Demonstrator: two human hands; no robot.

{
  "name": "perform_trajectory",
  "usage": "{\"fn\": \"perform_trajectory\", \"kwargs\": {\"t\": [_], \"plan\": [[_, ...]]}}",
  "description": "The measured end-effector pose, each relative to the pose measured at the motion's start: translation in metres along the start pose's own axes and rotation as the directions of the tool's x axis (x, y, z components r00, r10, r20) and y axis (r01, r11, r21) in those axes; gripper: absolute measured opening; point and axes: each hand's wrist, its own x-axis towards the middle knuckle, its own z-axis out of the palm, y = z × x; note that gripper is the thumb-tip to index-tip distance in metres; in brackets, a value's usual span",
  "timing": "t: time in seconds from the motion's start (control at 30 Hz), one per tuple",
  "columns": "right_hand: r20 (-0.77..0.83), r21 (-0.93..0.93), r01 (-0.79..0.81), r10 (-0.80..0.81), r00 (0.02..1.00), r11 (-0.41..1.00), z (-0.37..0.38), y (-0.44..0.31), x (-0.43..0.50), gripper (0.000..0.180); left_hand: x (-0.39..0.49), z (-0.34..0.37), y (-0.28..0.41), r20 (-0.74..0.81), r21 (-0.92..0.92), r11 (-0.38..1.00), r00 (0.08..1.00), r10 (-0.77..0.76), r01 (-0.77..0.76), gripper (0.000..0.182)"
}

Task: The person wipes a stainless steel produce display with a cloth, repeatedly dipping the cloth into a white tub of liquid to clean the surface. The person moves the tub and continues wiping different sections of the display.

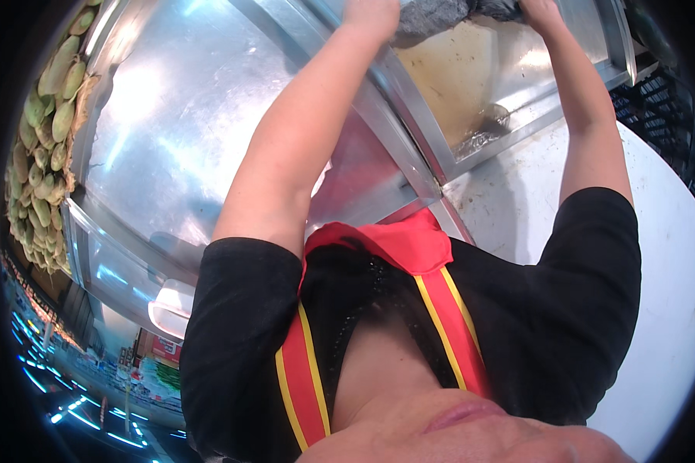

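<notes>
At the top edge, my left hand (pixel 375 16) grips one end of a crumpled, wet-looking grey cloth (pixel 434 17). My right hand (pixel 541 14) holds its other, darker end. Both hands are partly cut off by the frame, so most of the fingers are hidden. Below the cloth lies a metal-framed basin (pixel 420 139) with murky yellow-brown liquid or a stained bottom. Some clear, crinkled film (pixel 475 144) shows at its near corner. Under my left forearm spreads a shiny stainless-steel surface (pixel 208 104) with a raised metal rim.
Green oblong produce (pixel 43 179) is heaped along the left. A white surface with a curved edge (pixel 660 243) extends on the right, and black plastic crates (pixel 669 116) stand beyond it. A white handle-like piece (pixel 171 309) juts near my left elbow. A red apron (pixel 382 243) hangs before me.
</notes>
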Motion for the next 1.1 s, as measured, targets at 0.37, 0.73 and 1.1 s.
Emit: {"fn": "perform_trajectory", "kwargs": {"t": [0.37,0.73,1.1], "plan": [[0.863,-0.011,0.024,-0.003,0.505,1.0,-0.005,-0.144,-0.133,0.014,0.004,0.014,0.004,-0.031,0.105,0.992,0.997,0.075,-0.071,0.027],[0.981,0.18,-0.418,-0.128,0.149,0.891,-0.056,-0.216,-0.094,0.016,-0.005,-0.006,0.001,0.042,-0.034,0.993,0.992,0.115,-0.114,0.021],[0.929,0.369,-0.608,-0.29,0.229,0.703,-0.068,-0.269,-0.099,0.018,-0.021,-0.06,0.011,0.228,-0.068,0.996,0.971,0.077,-0.063,0.026]]}}
